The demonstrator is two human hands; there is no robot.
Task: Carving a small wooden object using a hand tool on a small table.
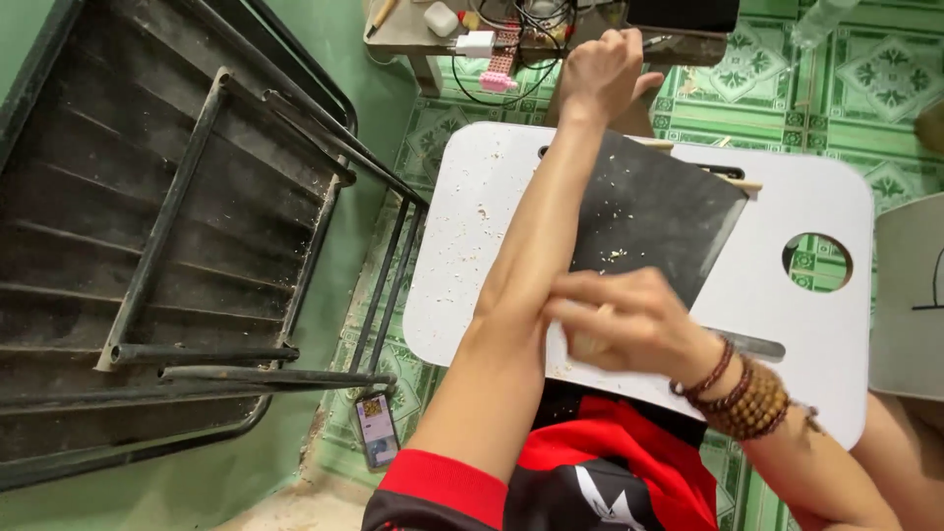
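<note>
Here the left hand (602, 71) stretches out, loosely fisted and empty, past the white lap bench (826, 324), while the right hand (629, 324) rubs the left forearm (521, 265), fingers together. Its elbow could nudge the dark sanding sheet (654, 221) off the bench.

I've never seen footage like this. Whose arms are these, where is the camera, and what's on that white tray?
There is no machine here: one camera sits on a person's head and looks down at their own two bare arms. The left hand is stretched far forward in a loose fist; whether it holds anything cannot be told. The right hand, with bead bracelets at the wrist, rests against the left forearm, fingers bent. Below them is a small white lap table dusted with pale crumbs, with a dark sheet lying on it. A phone lies on the green floor beside a metal stair railing.
</note>
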